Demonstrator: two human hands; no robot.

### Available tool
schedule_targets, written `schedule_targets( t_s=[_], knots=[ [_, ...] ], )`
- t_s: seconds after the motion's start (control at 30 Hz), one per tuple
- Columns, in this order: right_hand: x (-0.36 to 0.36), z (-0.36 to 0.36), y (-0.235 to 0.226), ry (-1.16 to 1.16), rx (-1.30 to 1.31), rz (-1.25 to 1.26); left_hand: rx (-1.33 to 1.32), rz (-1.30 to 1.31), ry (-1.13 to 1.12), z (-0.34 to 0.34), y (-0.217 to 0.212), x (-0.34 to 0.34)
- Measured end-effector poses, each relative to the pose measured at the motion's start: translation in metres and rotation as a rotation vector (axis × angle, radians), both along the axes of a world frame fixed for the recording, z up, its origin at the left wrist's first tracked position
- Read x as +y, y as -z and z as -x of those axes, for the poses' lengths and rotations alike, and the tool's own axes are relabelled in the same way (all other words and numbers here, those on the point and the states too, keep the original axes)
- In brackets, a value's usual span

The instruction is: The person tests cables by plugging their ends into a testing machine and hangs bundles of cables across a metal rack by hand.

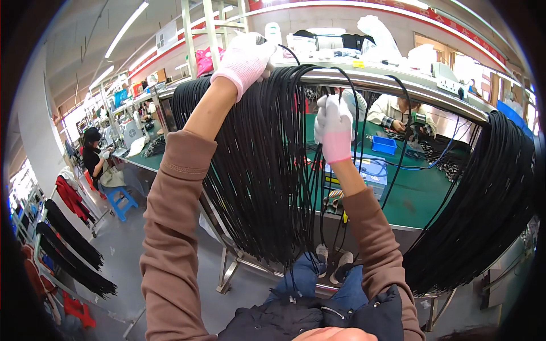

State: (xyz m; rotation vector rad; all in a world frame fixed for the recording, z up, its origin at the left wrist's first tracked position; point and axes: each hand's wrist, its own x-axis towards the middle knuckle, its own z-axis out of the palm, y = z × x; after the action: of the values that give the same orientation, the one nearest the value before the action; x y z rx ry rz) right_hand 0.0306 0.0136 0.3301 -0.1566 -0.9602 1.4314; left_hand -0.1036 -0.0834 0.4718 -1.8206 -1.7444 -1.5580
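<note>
A thick row of black cables [250, 170] hangs over a metal rail [438, 94] in front of me. My left hand [245, 61], in a white and pink glove, is raised above the rail over the cables. Its fingers curl closed, and a short loop of black cable comes out beside the fingertips. Lower and to the right, my right hand [334, 129], gloved the same way, is closed around a hanging black cable. Exactly how many strands either hand holds is hidden by the gloves. A few single cables hang over the rail just right of my right hand.
Another dense bundle of black cables [483, 210] hangs at the rail's right end. Behind the rail, a green worktable [409, 196] bears a blue tray [384, 145] and a blue box. A person works across it; another sits far left near a blue stool [120, 202].
</note>
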Motion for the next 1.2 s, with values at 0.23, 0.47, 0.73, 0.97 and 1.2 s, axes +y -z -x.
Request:
schedule_targets(
  t_s=[0.23,0.47,0.73,0.97,1.2],
  knots=[
    [0.003,-0.008,-0.026,-0.051,-0.100,-0.113,-0.083,0.044,0.199,-0.017,-0.019,0.016],
    [0.016,0.008,-0.037,-0.088,-0.055,0.061,0.667,0.089,-0.048,-0.015,-0.028,0.033],
    [0.181,0.042,0.014,0.955,-0.346,-0.960,0.787,0.147,-0.053,-0.029,-0.037,0.044],
    [0.155,0.034,0.005,0.784,-0.759,-0.917,0.726,0.174,-0.019,-0.012,-0.038,0.038],
    [0.112,0.016,-0.010,1.500,-0.549,-1.103,0.796,0.202,-0.046,-0.045,-0.029,0.024]
  ],
)
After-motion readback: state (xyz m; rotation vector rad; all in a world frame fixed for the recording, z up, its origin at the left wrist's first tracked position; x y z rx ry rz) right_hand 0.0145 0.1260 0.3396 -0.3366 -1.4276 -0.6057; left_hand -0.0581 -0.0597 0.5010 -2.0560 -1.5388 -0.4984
